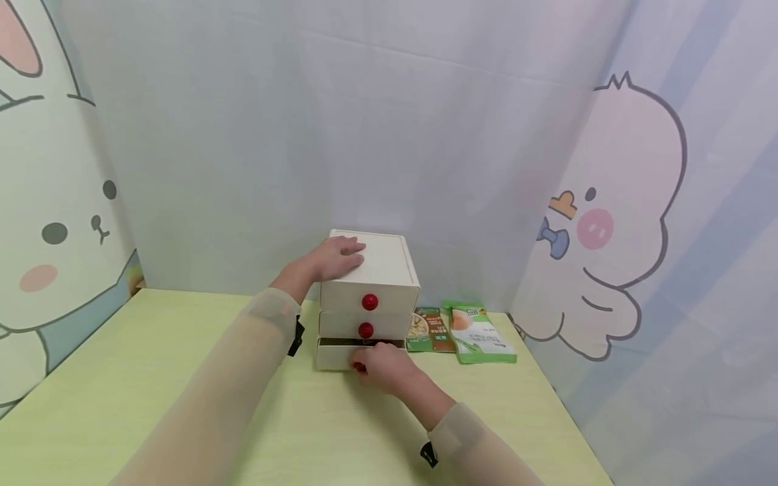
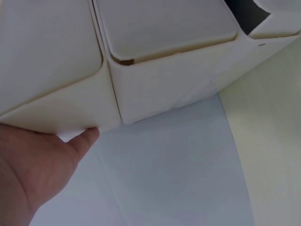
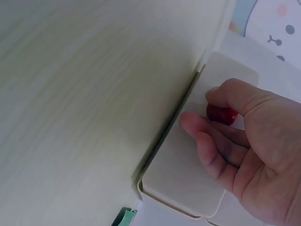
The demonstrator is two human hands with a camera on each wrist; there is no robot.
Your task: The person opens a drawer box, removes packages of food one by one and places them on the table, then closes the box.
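Note:
A small white cabinet (image 1: 389, 253) with three stacked drawers stands toward the back of the table. My left hand (image 1: 336, 258) rests on its top, fingers spread; in the left wrist view the thumb (image 2: 87, 141) lies against the cabinet. Low at the front, my right hand (image 1: 389, 368) pinches the red knob (image 3: 222, 114) of the bottom drawer (image 1: 333, 358) between thumb and fingers. That drawer is pulled out a little, with a dark gap above its front. What lies inside cannot be seen. The top drawer (image 1: 340, 297) and middle drawer (image 1: 340, 324) appear closed.
Right of the cabinet, a brown-and-green food packet (image 1: 433, 331) lies beside a white-and-green packet (image 1: 480, 336). The light yellow-green table (image 1: 152, 378) reaches back to a pale curtain (image 1: 304, 135) with cartoon animals at both sides.

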